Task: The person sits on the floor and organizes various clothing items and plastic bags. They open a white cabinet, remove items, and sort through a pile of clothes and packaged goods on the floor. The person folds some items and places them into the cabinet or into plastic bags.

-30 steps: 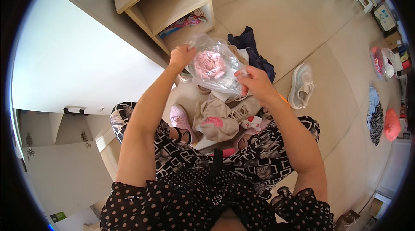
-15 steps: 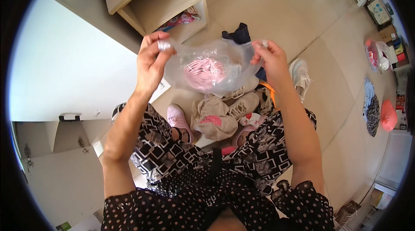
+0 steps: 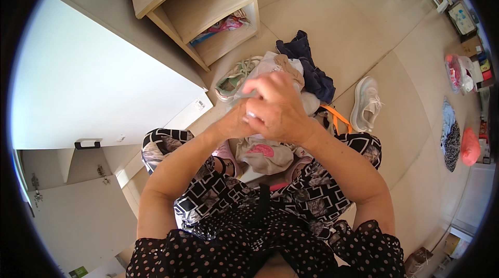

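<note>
My left hand [image 3: 238,118] and my right hand [image 3: 283,109] are closed together in front of me, fingers overlapping. A clear plastic bag [image 3: 264,67] shows beyond and beside the fingers, its gathered part seemingly between them; the grip itself is mostly hidden, and the right fingers are smeared. The pink folded cloth in the bag is out of sight. Below the hands lies a beige garment [image 3: 267,159] with a pink patch. Navy cloth [image 3: 309,65] and tan cloth [image 3: 291,70] lie behind them, with a pale green-and-white sneaker [image 3: 234,80] to the left.
A white sneaker [image 3: 367,104] and an orange strap [image 3: 340,121] lie at the right. An open wooden shelf unit [image 3: 208,13] stands at the far left, beside a white door panel [image 3: 104,85]. A red bag [image 3: 470,143] and clothes [image 3: 448,132] lie farther right.
My hands, apart before with the bag stretched between them, have come together and moved nearer me. The pink cloth is now hidden; the green-and-white sneaker and more navy cloth show.
</note>
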### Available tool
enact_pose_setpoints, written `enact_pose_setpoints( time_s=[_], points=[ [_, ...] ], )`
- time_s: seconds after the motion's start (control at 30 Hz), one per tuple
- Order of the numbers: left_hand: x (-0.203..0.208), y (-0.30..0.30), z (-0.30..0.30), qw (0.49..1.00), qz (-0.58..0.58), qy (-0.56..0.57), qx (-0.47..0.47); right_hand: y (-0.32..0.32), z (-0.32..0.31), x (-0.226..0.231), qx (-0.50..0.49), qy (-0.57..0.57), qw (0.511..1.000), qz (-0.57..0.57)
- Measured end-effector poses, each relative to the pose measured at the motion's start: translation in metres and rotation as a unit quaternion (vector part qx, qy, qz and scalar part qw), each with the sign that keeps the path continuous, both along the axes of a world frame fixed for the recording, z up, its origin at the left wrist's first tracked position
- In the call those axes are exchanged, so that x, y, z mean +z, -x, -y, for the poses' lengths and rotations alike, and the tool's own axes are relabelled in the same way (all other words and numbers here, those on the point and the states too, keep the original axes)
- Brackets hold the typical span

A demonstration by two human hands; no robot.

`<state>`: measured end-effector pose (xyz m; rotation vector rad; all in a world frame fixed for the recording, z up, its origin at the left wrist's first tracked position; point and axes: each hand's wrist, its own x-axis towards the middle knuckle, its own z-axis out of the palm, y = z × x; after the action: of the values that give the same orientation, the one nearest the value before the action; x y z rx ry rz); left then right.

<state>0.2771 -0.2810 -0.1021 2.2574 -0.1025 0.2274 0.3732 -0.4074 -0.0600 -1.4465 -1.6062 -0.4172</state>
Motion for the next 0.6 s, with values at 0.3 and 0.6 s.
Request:
enact_pose_setpoints(
  time_s=[0.3,0.6],
  points=[
    [0.004,-0.011,0.01,0.885,-0.262,0.304,0.237,-0.045,0.014,-0.04,0.07,0.218,0.925,-0.305],
    [0.001,-0.016,-0.008,0.879,-0.25,0.382,0.14,-0.053,0.011,-0.058,0.013,0.171,0.934,-0.313]
  ],
)
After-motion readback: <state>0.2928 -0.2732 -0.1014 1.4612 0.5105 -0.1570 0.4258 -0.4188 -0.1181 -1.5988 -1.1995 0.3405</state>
